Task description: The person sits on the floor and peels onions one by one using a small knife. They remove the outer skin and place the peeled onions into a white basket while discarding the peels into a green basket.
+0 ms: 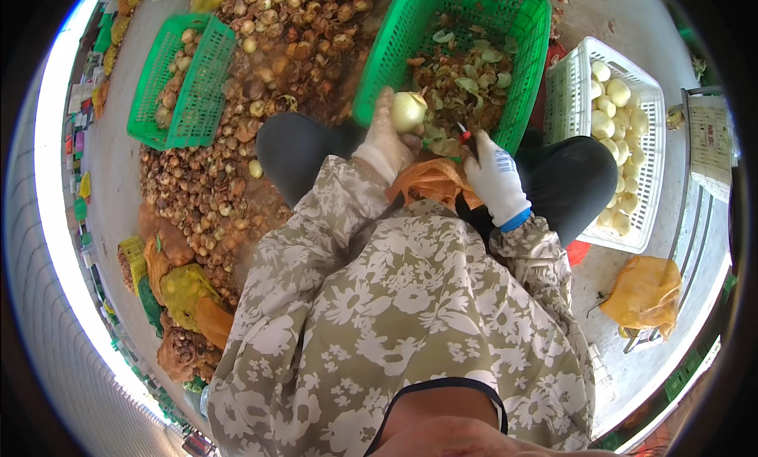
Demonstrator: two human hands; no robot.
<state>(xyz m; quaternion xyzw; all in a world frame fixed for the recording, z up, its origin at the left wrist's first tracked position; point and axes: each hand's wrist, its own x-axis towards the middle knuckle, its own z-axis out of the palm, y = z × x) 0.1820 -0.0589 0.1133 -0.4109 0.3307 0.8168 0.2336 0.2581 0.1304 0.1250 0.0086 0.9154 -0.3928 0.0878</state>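
My left hand [385, 138], in a soiled white glove, grips a pale onion [408, 112] with some dry skin at its top. Close by on the right, my right hand [497, 170] wears a white glove with a blue cuff. It is closed around a small knife [465, 132] with a red and black handle, whose blade is apart from the onion. Both hands are at the near end of a large green plastic crate [367, 81]. Loose onion peels [468, 81] cover the crate's bottom. Orange mesh fabric [435, 179] lies across my lap.
Unpeeled onions [213, 202] spread over the floor at left, beside a smaller green crate [201, 102] holding more. Peeled onions [619, 131] fill a white crate [642, 220] at right. An orange-covered stool [645, 291] stands behind it. Mesh sacks [189, 294] lie at lower left.
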